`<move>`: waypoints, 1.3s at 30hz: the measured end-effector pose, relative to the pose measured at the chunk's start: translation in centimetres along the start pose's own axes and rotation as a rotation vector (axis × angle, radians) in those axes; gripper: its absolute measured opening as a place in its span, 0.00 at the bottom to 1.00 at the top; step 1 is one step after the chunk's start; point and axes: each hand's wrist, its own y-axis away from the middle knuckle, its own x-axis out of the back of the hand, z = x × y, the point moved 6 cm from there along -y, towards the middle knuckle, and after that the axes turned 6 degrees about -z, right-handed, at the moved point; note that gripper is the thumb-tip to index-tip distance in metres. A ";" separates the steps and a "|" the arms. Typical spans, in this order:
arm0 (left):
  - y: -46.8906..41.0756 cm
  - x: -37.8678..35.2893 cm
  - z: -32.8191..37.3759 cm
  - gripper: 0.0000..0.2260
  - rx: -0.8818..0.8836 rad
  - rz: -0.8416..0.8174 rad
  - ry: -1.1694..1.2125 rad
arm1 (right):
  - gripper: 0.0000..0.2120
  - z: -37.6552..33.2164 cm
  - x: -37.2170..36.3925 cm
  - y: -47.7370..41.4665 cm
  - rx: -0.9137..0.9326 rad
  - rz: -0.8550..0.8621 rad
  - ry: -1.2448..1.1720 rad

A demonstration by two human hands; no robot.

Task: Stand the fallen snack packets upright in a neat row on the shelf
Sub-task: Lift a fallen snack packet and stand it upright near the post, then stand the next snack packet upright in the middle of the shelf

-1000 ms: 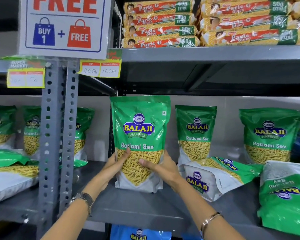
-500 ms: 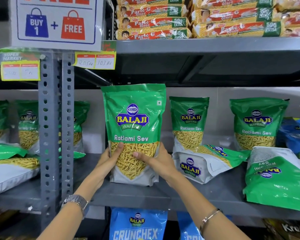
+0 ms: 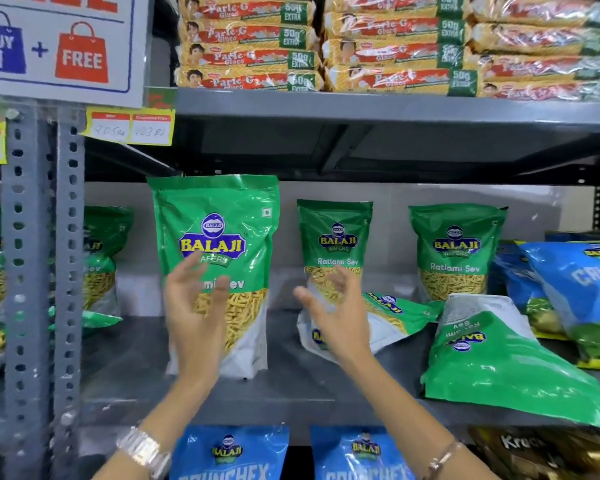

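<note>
A large green Balaji Ratlami Sev packet stands upright on the grey shelf. My left hand hovers open just in front of it, fingers spread, holding nothing. My right hand is also open, between that packet and a fallen sev packet lying on its side. Behind stand two upright sev packets. Another fallen packet lies upside down at the shelf's front right.
A perforated grey upright post bounds the shelf bay on the left, with more green packets beyond it. Blue Crunchex packets lean at the far right. Biscuit packs fill the shelf above; blue packets sit below.
Both hands have let go of the large packet and drawn back with fingers spread. The packet now stands by itself on the shelf. The view has tilted slightly upward.
</note>
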 end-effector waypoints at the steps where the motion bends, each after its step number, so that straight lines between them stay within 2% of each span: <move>1: 0.2 -2.4 0.9 0.15 -0.009 -0.065 0.051 | 0.35 0.3 1.8 -0.5 0.005 0.083 0.076; 3: 0.6 -7.2 1.1 0.14 0.062 -0.203 0.133 | 0.38 1.3 5.0 -1.7 -0.050 0.195 0.264; 4: 0.6 -9.6 0.3 0.15 0.131 -0.264 0.125 | 0.40 2.1 6.2 -2.4 -0.113 0.200 0.357; 7: 0.7 -13.6 -4.8 0.21 0.459 -0.374 -0.078 | 0.46 4.9 7.7 -3.3 -0.334 0.102 0.565; 9: 0.8 -14.1 -8.3 0.31 0.680 -0.426 -0.279 | 0.48 6.5 7.7 -3.3 -0.428 0.043 0.564; 11: 1.5 -14.7 -10.6 0.38 0.889 -0.544 -0.313 | 0.50 7.8 7.4 -3.3 -0.507 0.006 0.467; 12: 2.1 -15.0 -11.0 0.37 0.992 -0.589 -0.264 | 0.50 8.3 7.3 -3.3 -0.540 -0.010 0.406; 14: 2.9 -15.4 -11.4 0.26 1.121 -0.628 -0.130 | 0.50 9.0 6.9 -3.4 -0.578 -0.034 0.299; 15: 3.2 -15.3 -11.4 0.21 1.139 -0.640 -0.096 | 0.49 9.2 6.8 -3.4 -0.587 -0.030 0.245; 18: 2.8 -14.9 -12.1 0.23 1.127 -0.635 -0.094 | 0.46 9.2 6.5 -3.4 -0.566 0.022 0.104; 23: 2.7 -14.7 -11.4 0.11 1.136 -0.732 -0.072 | 0.41 8.3 6.9 -3.0 -0.428 0.084 0.089; 25: 2.6 -14.7 -11.0 0.10 1.136 -0.767 -0.006 | 0.40 7.7 7.1 -2.7 -0.339 0.085 0.117; 27: 2.5 -14.6 -11.1 0.17 1.131 -0.781 0.051 | 0.39 6.8 7.3 -2.6 -0.239 0.081 0.167; 31: 2.6 -14.4 -11.3 0.23 1.108 -0.751 0.108 | 0.39 5.3 7.4 -3.0 -0.014 0.009 0.264; 32: 2.7 -14.4 -11.4 0.28 1.091 -0.754 0.112 | 0.40 5.2 7.4 -3.1 0.023 -0.026 0.282; 35: 2.8 -14.4 -11.4 0.37 1.051 -0.747 0.118 | 0.44 5.2 7.3 -4.0 0.086 -0.141 0.331; 37: 3.0 -14.4 -11.8 0.38 1.037 -0.764 0.131 | 0.48 5.1 7.2 -4.6 0.110 -0.208 0.354; 38: 3.0 -14.4 -11.9 0.35 1.006 -0.770 0.106 | 0.51 5.1 7.2 -4.9 0.114 -0.240 0.362; 39: 3.0 -14.3 -12.2 0.39 0.972 -0.788 0.063 | 0.53 5.2 7.1 -5.1 0.114 -0.270 0.370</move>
